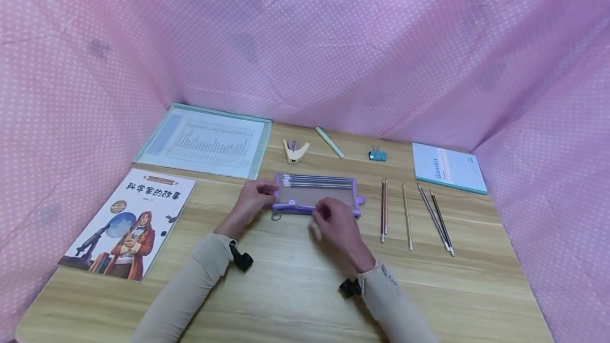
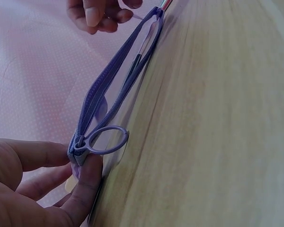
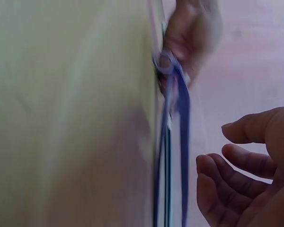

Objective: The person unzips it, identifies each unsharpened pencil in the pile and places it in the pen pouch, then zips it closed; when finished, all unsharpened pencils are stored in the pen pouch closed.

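The wooden table (image 1: 295,285) is walled on three sides by pink dotted cloth (image 1: 333,41), so the free room lies on the near side of both hands, where bare wood runs back to the table's front edge.

The left hand (image 1: 252,200) pinches the left end of a purple pencil case (image 1: 316,195) that lies flat on the table; the left wrist view shows thumb and fingers curled round the corner by the zip's ring pull (image 2: 106,140), with the zip standing open along its length. The case has a clear face with a purple zip border, and a row of pencils shows inside along its far edge. The right hand (image 1: 338,224) hovers over the case's near edge with its fingers loosely bent and parted, holding nothing as far as the right wrist view shows.

Left of the holding hand lie a picture book (image 1: 131,221) and, further back, a clear folder with a printed sheet (image 1: 209,139). Right of the free hand lie five loose pencils (image 1: 414,213), close enough to be in its way, and beyond them a blue-edged notebook (image 1: 448,167). Past the case sit a cream stapler (image 1: 294,151), a pale pen (image 1: 329,142) and a blue binder clip (image 1: 377,155).
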{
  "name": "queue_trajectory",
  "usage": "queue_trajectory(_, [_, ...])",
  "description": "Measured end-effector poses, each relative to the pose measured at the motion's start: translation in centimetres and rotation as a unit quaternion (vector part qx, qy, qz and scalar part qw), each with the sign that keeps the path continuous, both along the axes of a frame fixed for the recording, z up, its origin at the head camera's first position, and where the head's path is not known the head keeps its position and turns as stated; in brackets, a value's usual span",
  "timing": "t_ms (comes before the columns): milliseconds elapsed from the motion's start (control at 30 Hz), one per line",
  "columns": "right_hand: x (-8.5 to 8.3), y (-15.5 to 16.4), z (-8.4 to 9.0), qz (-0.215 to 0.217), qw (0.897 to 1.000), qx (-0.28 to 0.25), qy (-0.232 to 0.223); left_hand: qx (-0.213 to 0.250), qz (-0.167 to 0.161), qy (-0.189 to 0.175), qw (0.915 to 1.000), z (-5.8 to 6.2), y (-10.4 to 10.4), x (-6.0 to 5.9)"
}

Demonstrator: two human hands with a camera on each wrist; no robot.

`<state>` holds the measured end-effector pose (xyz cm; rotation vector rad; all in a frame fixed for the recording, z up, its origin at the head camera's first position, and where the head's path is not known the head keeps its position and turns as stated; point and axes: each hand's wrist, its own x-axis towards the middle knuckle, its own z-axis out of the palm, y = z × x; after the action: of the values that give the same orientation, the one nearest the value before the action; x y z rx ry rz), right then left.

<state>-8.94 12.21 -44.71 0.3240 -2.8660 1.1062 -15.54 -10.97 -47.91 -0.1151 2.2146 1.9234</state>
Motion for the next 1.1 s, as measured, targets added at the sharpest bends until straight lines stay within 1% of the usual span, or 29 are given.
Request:
queue_trajectory(167, [0.6,-2.1,-0.6,0.033,0.998,0.036,-0.030,-0.001,0.005,-0.004,1.0000,0.1,0.0,0.0])
queue_trajectory(400, [0.6,-4.5,-1.1,0.080,0.994,0.078,-0.020,0.004,0.006,-0.012,0.9999,0.1,0.0,0.0])
queue_trajectory(533, [0.3,-5.6,-1.1,0.098,0.989,0.109,-0.027,0.002,0.004,-0.014,0.9999,0.2,0.0,0.0])
queue_trajectory(667, [0.1,-6.2,-1.2,0.097,0.987,0.126,-0.035,0.001,0.004,-0.018,0.9998,0.3,0.1,0.0])
queue_trajectory(800, [-0.1,-6.7,-1.2,0.088,0.986,0.133,-0.046,0.003,0.001,-0.015,0.9999,0.4,0.2,0.0])
queue_trajectory(933, [-0.2,-7.4,-1.3,0.078,0.985,0.141,-0.060,0.009,0.002,-0.019,0.9998,0.4,0.2,0.1])
queue_trajectory(1000, [-0.2,-7.9,-1.4,0.073,0.984,0.149,-0.060,0.012,0.002,-0.021,0.9997,0.3,0.2,0.1])
queue_trajectory(1100, [-0.2,-8.5,-1.7,0.060,0.983,0.170,-0.045,0.015,0.004,-0.022,0.9996,0.2,0.1,0.2])
